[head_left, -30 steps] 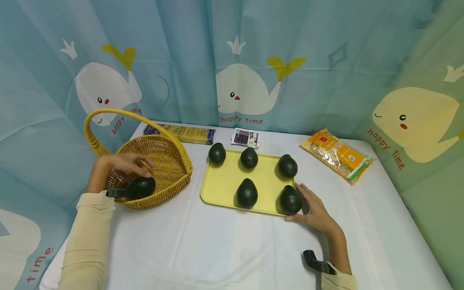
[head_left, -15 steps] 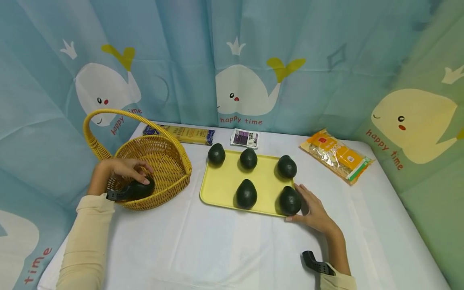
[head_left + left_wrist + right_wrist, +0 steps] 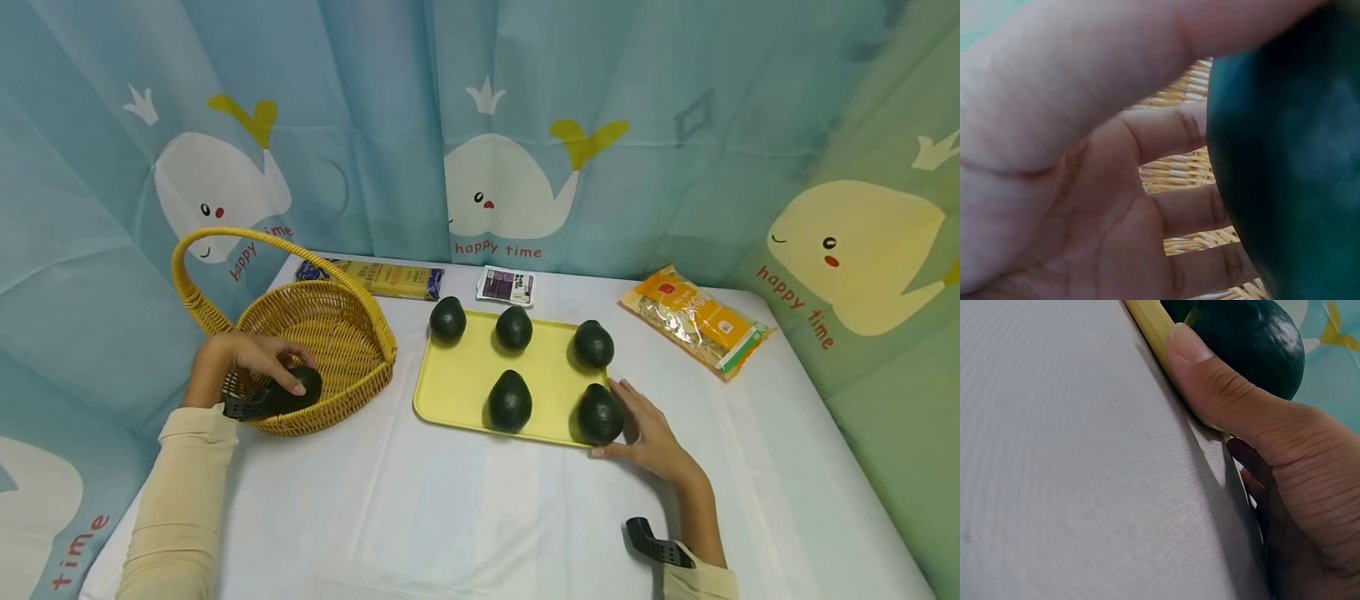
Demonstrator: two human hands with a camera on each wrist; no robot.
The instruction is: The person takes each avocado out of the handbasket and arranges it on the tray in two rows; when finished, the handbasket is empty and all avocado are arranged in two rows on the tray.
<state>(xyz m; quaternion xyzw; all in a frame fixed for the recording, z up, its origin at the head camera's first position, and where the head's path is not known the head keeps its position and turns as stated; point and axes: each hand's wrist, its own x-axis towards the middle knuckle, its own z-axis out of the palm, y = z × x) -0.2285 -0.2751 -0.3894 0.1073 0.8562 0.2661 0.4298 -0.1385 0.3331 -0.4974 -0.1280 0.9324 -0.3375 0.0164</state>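
In the head view, my left hand (image 3: 258,357) reaches inside the yellow wicker basket (image 3: 360,392) and grips a dark green avocado (image 3: 306,402). The left wrist view shows the thumb across this avocado (image 3: 1291,169), with fingertips against its far side. My right hand (image 3: 654,439) holds the near right corner of the yellow tray (image 3: 465,383). Its thumb lies on the front rim, and its fingers go along the right side. Right beside that hand stands an avocado (image 3: 600,415); several more, such as the front middle avocado (image 3: 511,402), stand on the tray.
Behind the basket lies a yellow and blue packet (image 3: 390,278). A small white and purple sachet (image 3: 507,286) is behind the tray. An orange bag (image 3: 693,321) lies at the back right. Printed curtains (image 3: 390,150) border the white table (image 3: 450,517).
In the basket, my left thumb and fingers have come down onto the avocado and closed around it. My right hand and the tray stay where they were.
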